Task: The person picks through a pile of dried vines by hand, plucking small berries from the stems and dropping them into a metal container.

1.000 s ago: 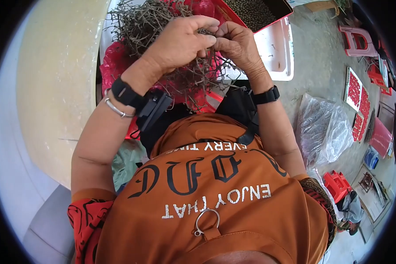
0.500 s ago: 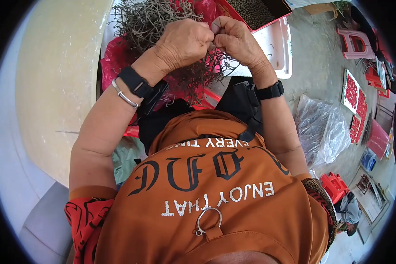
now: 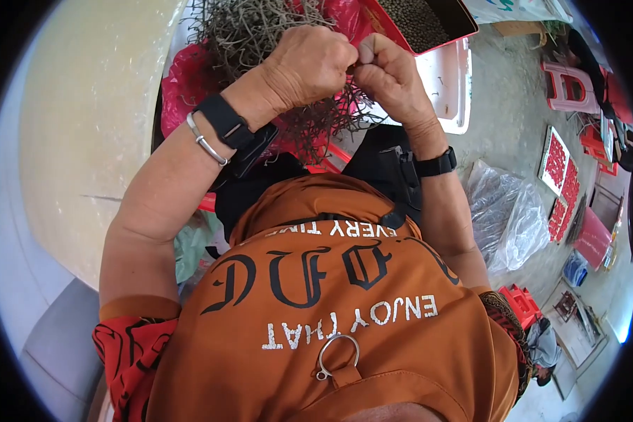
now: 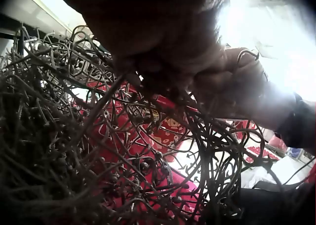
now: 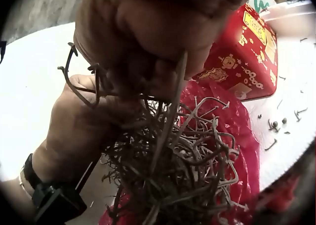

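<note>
A tangled bunch of dry brown stems (image 3: 246, 28) lies heaped on a red plastic bag (image 3: 179, 88). My left hand (image 3: 315, 62) is curled into a fist and grips a clump of the stems (image 4: 98, 151). My right hand (image 3: 385, 70) is also curled, and it pinches stems right against the left fist. In the right wrist view a stem (image 5: 170, 116) runs down from the fingers of the right hand (image 5: 158, 32) into the hanging tangle, with the left hand (image 5: 81, 121) beside it. The fingertips of both hands are hidden among the stems.
A red tin (image 3: 418, 21) filled with small dark round grains stands beyond the hands on a white tray (image 3: 449, 84). A pale round tabletop (image 3: 84, 126) is at the left. Clear plastic bags (image 3: 513, 211), red stools and trays lie on the concrete floor at the right.
The left hand's fingers have curled from a looser hold into a tight fist. Both hands have closed together and shifted slightly to the right over the stems.
</note>
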A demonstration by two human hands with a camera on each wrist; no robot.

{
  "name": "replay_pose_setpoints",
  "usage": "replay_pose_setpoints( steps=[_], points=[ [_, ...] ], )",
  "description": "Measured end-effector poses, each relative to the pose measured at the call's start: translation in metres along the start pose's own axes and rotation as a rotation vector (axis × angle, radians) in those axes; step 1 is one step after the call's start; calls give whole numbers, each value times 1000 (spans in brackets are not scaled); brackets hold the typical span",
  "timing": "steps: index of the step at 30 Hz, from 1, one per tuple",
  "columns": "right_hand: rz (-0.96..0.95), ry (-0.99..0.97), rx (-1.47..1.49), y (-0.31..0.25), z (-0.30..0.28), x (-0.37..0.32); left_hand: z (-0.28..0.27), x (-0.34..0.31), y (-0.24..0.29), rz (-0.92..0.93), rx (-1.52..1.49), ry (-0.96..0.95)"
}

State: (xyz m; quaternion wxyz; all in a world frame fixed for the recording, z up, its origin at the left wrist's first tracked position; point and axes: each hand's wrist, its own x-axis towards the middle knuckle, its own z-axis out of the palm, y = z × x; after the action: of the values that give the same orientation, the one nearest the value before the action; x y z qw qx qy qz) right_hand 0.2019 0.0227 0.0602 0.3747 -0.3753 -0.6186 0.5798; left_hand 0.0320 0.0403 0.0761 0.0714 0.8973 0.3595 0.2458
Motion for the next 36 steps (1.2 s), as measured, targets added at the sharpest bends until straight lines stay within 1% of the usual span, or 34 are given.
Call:
replay_pose_setpoints(
  steps=[1,4,5,7,8,9,11,12,13,15,16,17,19,20,21,23,24,25,27,28,29,31,32,35,36],
  points=[
    [13,-31,37,-1,-2,-1,0,-2,-1,-13,4,3],
    [40,-95,107,-15,0,-5,1,-2,-6,39,75,-51],
    [31,-189,275,-27,7,-11,-2,-1,-10,28,81,-44],
    [14,-347,622,-45,17,-25,-12,3,-20,-55,65,37],
    [4,-326,613,-43,10,-29,-14,9,-22,-74,49,81],
    [32,-198,654,-36,-2,-29,-15,13,-24,-58,52,91],
    [100,44,765,-19,-12,-25,-17,6,-29,-291,-73,2],
    [109,56,773,-20,-10,-28,-17,2,-25,-411,-152,-55],
    [123,136,813,-28,-10,-25,-18,4,-24,-402,-160,-55],
    [138,287,887,-42,-11,-18,-26,12,-26,-633,-461,-102],
    [131,286,885,-44,-10,-17,-31,14,-28,-752,-608,-127],
    [122,217,923,-45,-9,-15,-38,18,-27,-752,-604,-123],
    [114,82,998,-46,-6,-15,-50,25,-20,-800,-741,-87],
    [118,83,997,-45,-6,-16,-52,26,-18,-823,-813,-69],
    [139,87,797,-44,-5,-17,-51,25,-18,-823,-815,-69],
    [179,91,397,-40,-5,-19,-49,23,-20,-743,-804,-77],
    [179,92,394,-35,-3,-20,-49,22,-22,-699,-798,-79],
    [125,119,132,-28,0,-21,-45,20,-26,-697,-799,-77],
    [18,167,-388,-18,8,-21,-36,12,-29,-514,-728,-95],
    [19,167,-389,-18,11,-21,-34,10,-30,-423,-691,-104],
    [36,183,-487,-19,13,-22,-32,9,-31,-422,-691,-105],
    [71,215,-684,-21,18,-22,-29,7,-32,-460,-704,-142],
    [72,218,-683,-22,21,-20,-29,8,-30,-479,-710,-161],
    [34,227,-1000,-20,27,-10,-32,10,-25,-494,-717,-197],
    [33,227,-1000,-17,26,-8,-33,10,-25,-505,-719,-211]
  ],
)
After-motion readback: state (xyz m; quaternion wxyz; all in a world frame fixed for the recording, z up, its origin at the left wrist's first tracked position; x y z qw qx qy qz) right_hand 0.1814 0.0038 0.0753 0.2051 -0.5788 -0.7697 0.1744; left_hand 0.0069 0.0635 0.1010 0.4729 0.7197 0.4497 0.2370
